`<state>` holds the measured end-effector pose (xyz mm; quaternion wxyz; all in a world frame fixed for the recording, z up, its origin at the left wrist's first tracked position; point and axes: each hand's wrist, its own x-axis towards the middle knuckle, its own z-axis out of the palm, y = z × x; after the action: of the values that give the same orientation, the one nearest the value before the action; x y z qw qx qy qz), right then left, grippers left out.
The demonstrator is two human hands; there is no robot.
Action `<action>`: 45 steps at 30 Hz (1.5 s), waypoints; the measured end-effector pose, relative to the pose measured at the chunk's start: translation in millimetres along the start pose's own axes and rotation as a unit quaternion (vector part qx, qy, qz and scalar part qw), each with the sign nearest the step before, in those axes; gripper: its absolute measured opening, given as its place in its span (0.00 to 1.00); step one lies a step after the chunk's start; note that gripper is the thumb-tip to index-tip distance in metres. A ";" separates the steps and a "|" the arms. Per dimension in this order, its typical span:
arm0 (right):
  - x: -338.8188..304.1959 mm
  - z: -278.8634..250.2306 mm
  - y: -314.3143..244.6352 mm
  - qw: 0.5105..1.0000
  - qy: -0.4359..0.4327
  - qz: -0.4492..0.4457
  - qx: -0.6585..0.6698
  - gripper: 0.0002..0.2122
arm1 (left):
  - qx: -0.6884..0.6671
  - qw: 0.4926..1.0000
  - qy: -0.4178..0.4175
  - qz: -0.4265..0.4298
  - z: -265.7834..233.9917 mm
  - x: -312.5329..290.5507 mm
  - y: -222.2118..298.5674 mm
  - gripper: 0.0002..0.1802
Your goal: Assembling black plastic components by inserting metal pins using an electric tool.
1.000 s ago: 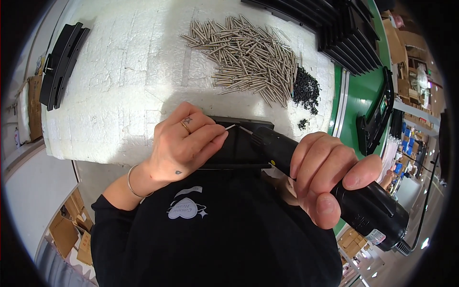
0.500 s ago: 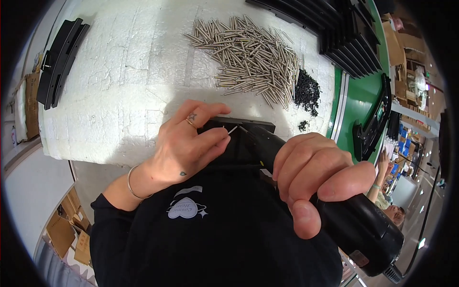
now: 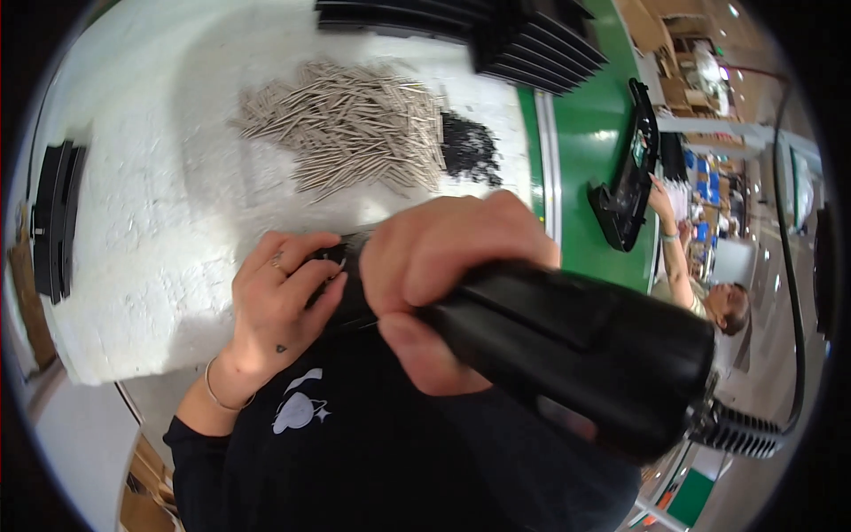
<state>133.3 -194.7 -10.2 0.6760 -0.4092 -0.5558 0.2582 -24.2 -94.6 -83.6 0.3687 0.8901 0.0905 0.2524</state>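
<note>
A corded black electric screwdriver [image 3: 576,346] is wrapped in the fingers of my right hand [image 3: 452,275], its body tilted down to the right. Its tip is hidden behind that hand. Close beside it, my left hand [image 3: 285,288] has its fingers bent and closed on a dark black part [image 3: 341,310] in front of my chest. Most of that part is covered by my hands. Past my hands lies a heap of silver metal pins [image 3: 355,124], with a smaller pile of tiny black screws [image 3: 470,149] at its right side.
The pins lie on a white foam-covered worktop [image 3: 142,222]. A long black part [image 3: 58,222] rests at its left edge, and stacked black panels [image 3: 536,44] stand at the back. On the green surface [image 3: 581,133] sits a black frame [image 3: 628,177]; another person's arm [image 3: 669,235] reaches nearby.
My right hand and the screwdriver have moved left and upward toward my left hand, covering the tool's tip. The whole view has shifted, so the worktop things appear farther left.
</note>
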 end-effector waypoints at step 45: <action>-20.1 -40.7 -61.3 0.973 0.177 -0.126 0.074 0.14 | -0.092 0.992 -0.057 0.062 9.7 68.7 20.1 0.24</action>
<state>161.0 -254.4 28.5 0.8194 -0.3240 -0.4532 0.1350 39.1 -91.0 -49.0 0.4373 0.8690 -0.0098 0.2314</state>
